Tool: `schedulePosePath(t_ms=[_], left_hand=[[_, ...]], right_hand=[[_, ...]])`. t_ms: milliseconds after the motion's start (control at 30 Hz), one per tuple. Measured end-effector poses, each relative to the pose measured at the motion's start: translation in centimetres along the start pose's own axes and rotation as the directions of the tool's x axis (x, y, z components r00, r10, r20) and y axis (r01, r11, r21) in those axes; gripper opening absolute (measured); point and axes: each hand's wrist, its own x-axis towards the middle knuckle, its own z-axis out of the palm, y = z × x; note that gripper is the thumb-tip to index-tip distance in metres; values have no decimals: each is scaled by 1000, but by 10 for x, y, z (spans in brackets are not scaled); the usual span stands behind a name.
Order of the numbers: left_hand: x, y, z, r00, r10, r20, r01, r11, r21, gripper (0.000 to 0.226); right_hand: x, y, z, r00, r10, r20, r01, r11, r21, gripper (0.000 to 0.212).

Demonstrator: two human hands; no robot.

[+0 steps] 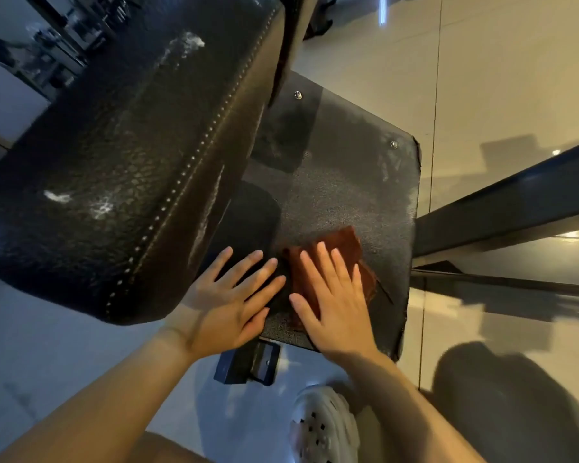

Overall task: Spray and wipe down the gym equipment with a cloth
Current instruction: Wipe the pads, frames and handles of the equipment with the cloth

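Note:
A black textured foot plate (345, 182) of a gym machine lies low in front of me, with pale smears near its far and right edges. A reddish-brown cloth (341, 245) lies flat on the plate's near part. My right hand (335, 295) presses flat on the cloth, fingers spread. My left hand (234, 292) rests flat on the plate just left of the cloth, fingers apart, holding nothing. A large black padded seat (121, 155) with stitched seams hangs over the plate's left side, streaked with white foam. No spray bottle shows.
A dark steel frame beam (515, 202) runs off to the right of the plate. A small black bracket (248, 362) sits on the glossy tiled floor (482, 78) below the plate's near edge. My white clog (325, 426) stands beside it.

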Motion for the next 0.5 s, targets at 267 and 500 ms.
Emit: schedulePosePath(t_ms=[267, 500], left_hand=[[0, 1, 2, 999, -12, -43, 11, 999, -34, 50], [4, -1, -1, 1000, 0, -20, 0, 1000, -17, 51]], right_hand=[[82, 76, -41, 936, 344, -78, -346, 938, -20, 60], [-3, 16, 3, 901, 407, -152, -405, 913, 48, 58]])
